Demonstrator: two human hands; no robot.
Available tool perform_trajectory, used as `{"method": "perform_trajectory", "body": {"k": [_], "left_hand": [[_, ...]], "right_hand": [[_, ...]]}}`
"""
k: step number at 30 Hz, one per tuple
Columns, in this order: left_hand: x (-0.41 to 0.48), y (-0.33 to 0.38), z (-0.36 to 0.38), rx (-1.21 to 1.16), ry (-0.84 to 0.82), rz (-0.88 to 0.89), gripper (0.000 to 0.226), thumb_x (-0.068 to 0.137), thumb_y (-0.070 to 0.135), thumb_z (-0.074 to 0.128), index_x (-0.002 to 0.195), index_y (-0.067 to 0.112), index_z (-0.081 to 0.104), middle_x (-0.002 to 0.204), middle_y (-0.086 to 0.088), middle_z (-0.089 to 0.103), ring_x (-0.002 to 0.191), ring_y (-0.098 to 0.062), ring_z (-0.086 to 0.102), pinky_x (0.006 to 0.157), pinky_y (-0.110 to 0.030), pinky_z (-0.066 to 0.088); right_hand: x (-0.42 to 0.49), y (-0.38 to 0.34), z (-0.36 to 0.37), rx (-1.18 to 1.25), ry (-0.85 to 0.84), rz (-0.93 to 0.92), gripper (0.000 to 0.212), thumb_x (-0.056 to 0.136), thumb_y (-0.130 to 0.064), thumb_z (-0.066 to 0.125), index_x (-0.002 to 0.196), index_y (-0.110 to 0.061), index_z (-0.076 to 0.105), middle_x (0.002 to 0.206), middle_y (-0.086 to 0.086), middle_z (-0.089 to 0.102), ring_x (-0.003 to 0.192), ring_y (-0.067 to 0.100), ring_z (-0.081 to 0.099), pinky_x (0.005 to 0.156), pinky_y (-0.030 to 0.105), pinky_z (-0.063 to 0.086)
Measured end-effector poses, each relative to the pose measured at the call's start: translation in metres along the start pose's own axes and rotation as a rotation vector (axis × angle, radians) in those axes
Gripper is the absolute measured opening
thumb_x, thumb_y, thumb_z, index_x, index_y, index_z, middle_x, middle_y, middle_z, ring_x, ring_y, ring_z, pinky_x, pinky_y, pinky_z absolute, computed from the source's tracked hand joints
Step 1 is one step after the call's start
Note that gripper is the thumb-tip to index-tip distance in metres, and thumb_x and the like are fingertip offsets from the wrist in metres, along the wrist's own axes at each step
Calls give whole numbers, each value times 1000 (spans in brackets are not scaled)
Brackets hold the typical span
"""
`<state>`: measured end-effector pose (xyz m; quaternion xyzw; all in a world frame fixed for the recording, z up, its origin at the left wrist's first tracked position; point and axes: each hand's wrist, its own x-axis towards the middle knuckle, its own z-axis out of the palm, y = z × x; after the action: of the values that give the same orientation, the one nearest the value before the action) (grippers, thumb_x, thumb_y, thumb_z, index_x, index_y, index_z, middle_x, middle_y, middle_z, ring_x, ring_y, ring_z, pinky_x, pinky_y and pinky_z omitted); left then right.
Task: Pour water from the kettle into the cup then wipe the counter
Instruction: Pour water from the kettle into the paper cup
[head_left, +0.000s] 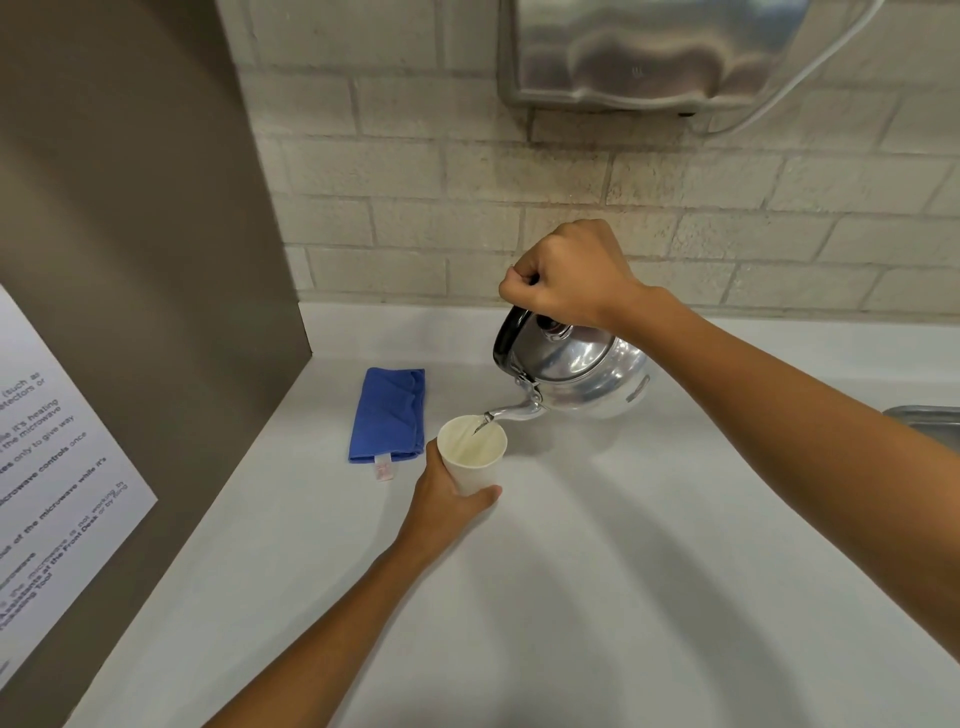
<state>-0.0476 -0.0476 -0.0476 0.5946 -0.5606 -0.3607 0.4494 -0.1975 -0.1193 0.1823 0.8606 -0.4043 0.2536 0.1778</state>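
A shiny metal kettle (576, 371) hangs tilted above the white counter (597, 571), its spout down over a white paper cup (472, 457). A thin stream of water runs from the spout into the cup. My right hand (563, 273) is closed around the kettle's black handle from above. My left hand (447, 501) wraps the lower part of the cup, which stands on the counter. A folded blue cloth (389, 413) with a small white tag lies flat just left of the cup.
A brown panel (130, 260) with a printed white notice (47, 493) walls off the left side. A brick wall runs behind the counter, with a steel dispenser (649, 47) mounted above. A metal sink edge (930, 421) shows at the right.
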Motion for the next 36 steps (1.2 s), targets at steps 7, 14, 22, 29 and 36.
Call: {"method": "perform_trajectory", "body": {"k": [7, 14, 22, 29, 36], "left_hand": [[0, -1, 0, 2, 4, 0, 82, 65, 23, 81, 127, 21, 27, 117, 6, 43, 103, -14, 45, 75, -17, 37], [1, -2, 0, 3, 3, 5, 82, 65, 22, 81, 127, 20, 27, 116, 6, 43, 102, -13, 45, 76, -17, 37], [0, -1, 0, 0, 2, 11, 81, 66, 22, 81, 127, 20, 27, 117, 5, 43, 103, -14, 45, 81, -24, 38], [0, -1, 0, -11, 1, 6, 82, 66, 20, 80, 127, 20, 26, 116, 5, 43, 103, -15, 45, 81, -25, 38], [1, -1, 1, -6, 5, -3, 83, 66, 21, 81, 128, 20, 26, 115, 6, 43, 102, -14, 44, 79, -22, 38]], "right_hand": [[3, -3, -1, -12, -10, -53, 34, 71, -21, 44, 41, -15, 28, 40, 4, 25, 44, 19, 19, 46, 23, 14], [5, -3, -3, -42, -32, -77, 35, 71, -20, 46, 41, -14, 30, 38, 0, 20, 42, 17, 17, 46, 22, 13], [5, -4, -5, -43, -17, -90, 32, 70, -21, 44, 41, -13, 34, 38, 1, 24, 42, 17, 18, 46, 21, 14], [4, -6, -8, -71, -26, -105, 31, 69, -22, 42, 41, -13, 31, 39, 2, 22, 43, 20, 18, 47, 22, 12], [5, -7, -12, -103, -53, -101, 33, 72, -19, 48, 43, -12, 33, 42, 7, 28, 45, 21, 20, 47, 23, 12]]}}
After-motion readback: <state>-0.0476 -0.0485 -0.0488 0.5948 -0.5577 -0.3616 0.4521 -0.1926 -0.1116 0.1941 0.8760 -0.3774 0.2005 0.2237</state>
